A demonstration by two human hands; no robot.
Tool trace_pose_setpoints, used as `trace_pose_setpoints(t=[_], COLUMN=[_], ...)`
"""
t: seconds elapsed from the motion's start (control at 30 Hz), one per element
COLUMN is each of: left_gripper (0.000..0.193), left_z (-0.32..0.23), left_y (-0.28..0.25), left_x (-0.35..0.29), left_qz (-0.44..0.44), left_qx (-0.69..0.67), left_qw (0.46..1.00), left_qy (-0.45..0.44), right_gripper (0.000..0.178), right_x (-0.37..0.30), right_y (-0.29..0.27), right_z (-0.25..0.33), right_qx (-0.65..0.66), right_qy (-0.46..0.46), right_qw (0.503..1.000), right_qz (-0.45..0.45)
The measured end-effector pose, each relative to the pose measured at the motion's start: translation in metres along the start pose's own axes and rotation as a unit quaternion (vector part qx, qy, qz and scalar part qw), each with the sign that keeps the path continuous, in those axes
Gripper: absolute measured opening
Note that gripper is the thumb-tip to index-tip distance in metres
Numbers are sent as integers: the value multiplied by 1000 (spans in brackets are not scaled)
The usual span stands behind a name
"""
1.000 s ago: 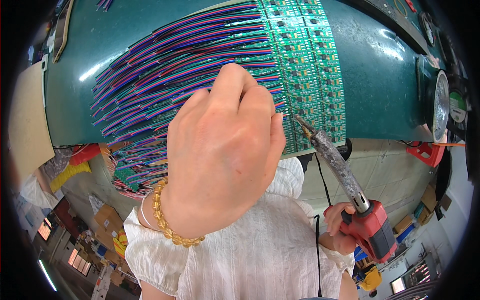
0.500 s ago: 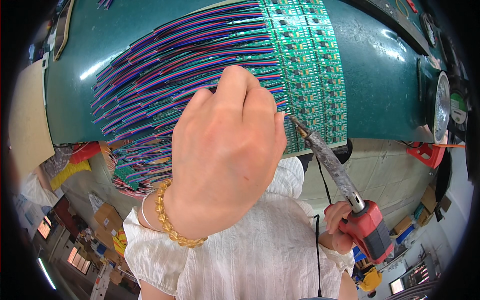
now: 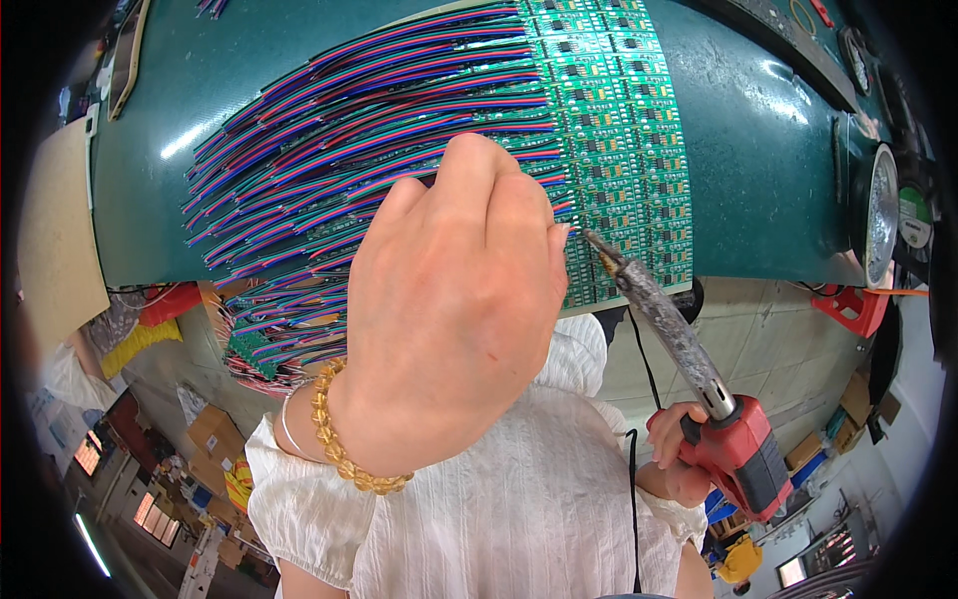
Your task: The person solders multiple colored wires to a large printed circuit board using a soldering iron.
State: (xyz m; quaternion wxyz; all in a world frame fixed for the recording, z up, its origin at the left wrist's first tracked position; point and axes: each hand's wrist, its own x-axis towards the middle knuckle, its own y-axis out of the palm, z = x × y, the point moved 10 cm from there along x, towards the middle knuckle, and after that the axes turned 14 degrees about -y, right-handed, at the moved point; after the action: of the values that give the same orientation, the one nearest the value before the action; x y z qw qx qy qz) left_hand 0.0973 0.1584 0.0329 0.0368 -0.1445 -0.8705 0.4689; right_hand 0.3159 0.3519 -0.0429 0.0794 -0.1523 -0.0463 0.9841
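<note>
My left hand [image 3: 454,309] is closed over the middle of a sheet of green circuit boards [image 3: 619,130], back of the hand upward. Its fingertips pinch down by the board pads at a coloured wire [image 3: 562,207]; most of the grip is hidden beneath the hand. Rows of red, blue, green and black wires [image 3: 329,130] run leftward from the boards. In my right hand [image 3: 674,454] is a soldering iron [image 3: 689,359] with a red and black handle. Its tip points up-left at the pads, just right of my left fingertips and slightly apart from the wire end.
The sheet lies on a green-topped table [image 3: 748,190]. A round metal tin [image 3: 880,215] stands at the right edge, near a dark bar [image 3: 778,45]. The iron's black cord [image 3: 634,499] hangs before my white top. A red plastic stool [image 3: 851,307] is below on the right.
The soldering iron has shifted slightly right, its tip drawing away from the wire end by my left fingertips. My left hand has barely moved and stays closed.
</note>
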Motion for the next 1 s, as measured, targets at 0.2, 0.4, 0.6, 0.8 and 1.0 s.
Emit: trace_pose_setpoints(t=[0.2, 0.4, 0.6, 0.8, 1.0], left_gripper=[15, 17, 17, 17, 16], left_z=[-2, 0, -1, 3, 1], left_y=[1, 1, 1, -3, -1], left_x=[-1, 0, 2, -2, 1], left_qz=[-10, -4, -3, -10, -6], left_qx=[2, 0, -6, -5, -5], left_qw=[1000, 1000, 1000, 1000, 1000], left_qy=[9, 0, 4, 2, 3], right_gripper=[22, 38, 45, 43, 51], right_x=[-2, 14, 1, 6, 12], right_y=[3, 15, -1, -5, 6], right_z=[-13, 4, 3, 3, 9], right_qx=[80, 199, 122, 110, 138], right_qy=[59, -8, 27, 17, -79], right_qw=[993, 979, 989, 992, 987], right_qz=[57, 43, -74, -50, -13])
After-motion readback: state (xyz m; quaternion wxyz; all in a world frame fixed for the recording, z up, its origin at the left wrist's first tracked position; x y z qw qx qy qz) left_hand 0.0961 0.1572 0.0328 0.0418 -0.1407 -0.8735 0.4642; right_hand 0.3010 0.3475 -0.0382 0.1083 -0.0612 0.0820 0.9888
